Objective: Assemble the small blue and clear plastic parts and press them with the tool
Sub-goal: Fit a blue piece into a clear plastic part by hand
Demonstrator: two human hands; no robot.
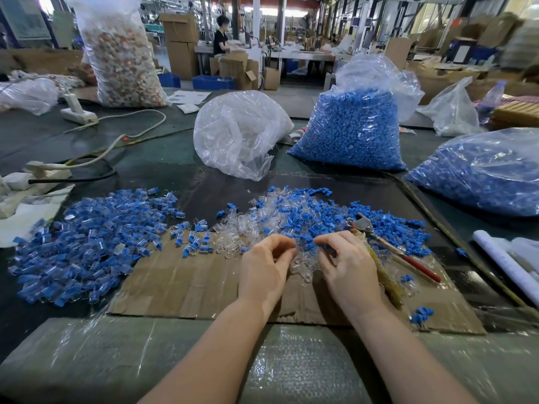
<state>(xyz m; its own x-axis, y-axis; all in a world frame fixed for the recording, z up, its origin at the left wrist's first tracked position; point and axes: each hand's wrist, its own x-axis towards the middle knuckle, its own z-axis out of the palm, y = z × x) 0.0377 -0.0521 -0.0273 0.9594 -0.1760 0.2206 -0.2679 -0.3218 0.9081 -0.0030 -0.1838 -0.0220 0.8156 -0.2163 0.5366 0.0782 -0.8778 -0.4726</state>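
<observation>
My left hand (265, 266) and my right hand (347, 263) hover close together over a heap of clear plastic parts (248, 228) on a cardboard sheet (180, 281). Left fingers are curled and pinch a clear part at the fingertips. Thumb and forefinger of the right hand pinch a small blue part (311, 244). Loose blue parts (335, 217) lie mixed in behind the hands. The pressing tool (361, 224), pliers with one red handle and one tape-wrapped handle, lies right beside my right hand. A big pile of assembled blue-and-clear pieces (87, 243) spreads out at the left.
Behind the work area stand a clear bag (236, 132) and two bags of blue parts (350, 132) (481, 176). A power strip (78, 115) and cables lie at the far left. A white roll (501, 260) lies at the right edge. A person works at a far table.
</observation>
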